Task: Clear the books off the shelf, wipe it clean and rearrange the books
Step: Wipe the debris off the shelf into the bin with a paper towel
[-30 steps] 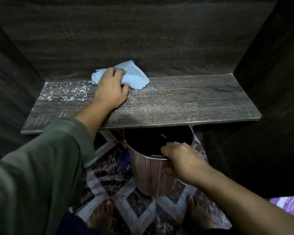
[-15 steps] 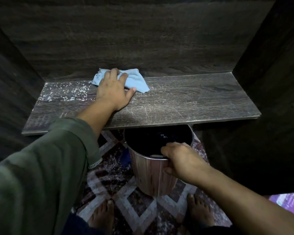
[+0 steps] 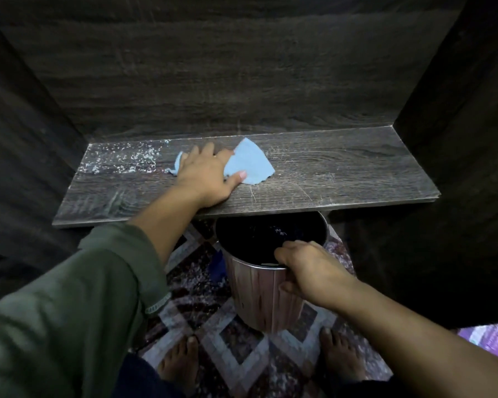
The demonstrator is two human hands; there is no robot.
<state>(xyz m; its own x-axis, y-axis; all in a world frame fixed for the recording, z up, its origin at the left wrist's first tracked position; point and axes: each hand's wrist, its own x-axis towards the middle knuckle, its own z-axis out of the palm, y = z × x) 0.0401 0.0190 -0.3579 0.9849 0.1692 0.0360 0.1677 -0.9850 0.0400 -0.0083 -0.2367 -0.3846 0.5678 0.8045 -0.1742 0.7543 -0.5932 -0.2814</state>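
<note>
Shelf (image 3: 342,173) specks (image 3: 127,159) lie just left of the blue cloth (image 3: 250,165) under the flat left hand (image 3: 204,178). Right of the cloth (and lower), the right hand (image 3: 311,271) grips a bin (image 3: 256,297).

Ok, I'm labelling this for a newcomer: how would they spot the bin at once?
Find the dark wooden shelf spanning the alcove. Just below its front edge, over the patterned rug, the right hand grips the bin by its rim. It is the only round container there: plank-patterned outside, black inside.
</note>
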